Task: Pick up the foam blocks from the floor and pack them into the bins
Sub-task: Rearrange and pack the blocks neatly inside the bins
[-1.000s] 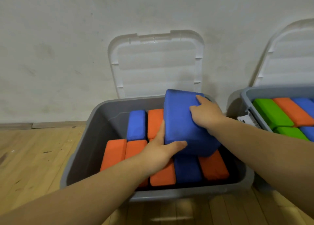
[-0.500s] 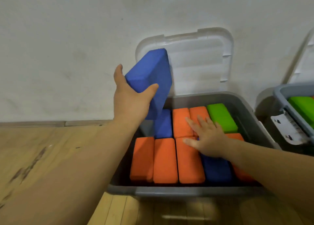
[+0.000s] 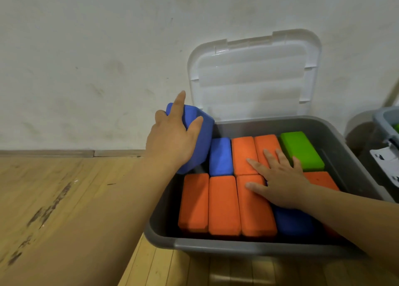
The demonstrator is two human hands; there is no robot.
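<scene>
Wood floor (image 3: 64,188) lower left, scuffed white wall (image 3: 86,58) above. Mid-frame, the left grip (image 3: 172,138) clasps a tilted blue block (image 3: 204,134) over the upper-left corner of the grey bin (image 3: 237,248). The right grip (image 3: 282,184) lies flat, fingers spread, on packed orange blocks (image 3: 222,205).

The bin (image 3: 237,245) sits on the floor (image 3: 64,188) against the wall (image 3: 86,58), with its lid (image 3: 252,80) standing open behind it against that wall. Inside, the packed blocks (image 3: 223,205) lie side by side in a front row and a back row. The left grip (image 3: 172,138) holds a tilted block (image 3: 205,143) over the bin's back left corner. The right grip (image 3: 282,184) lies flat on the packed blocks, right of centre. A second bin (image 3: 386,121) stands to the right.
</scene>
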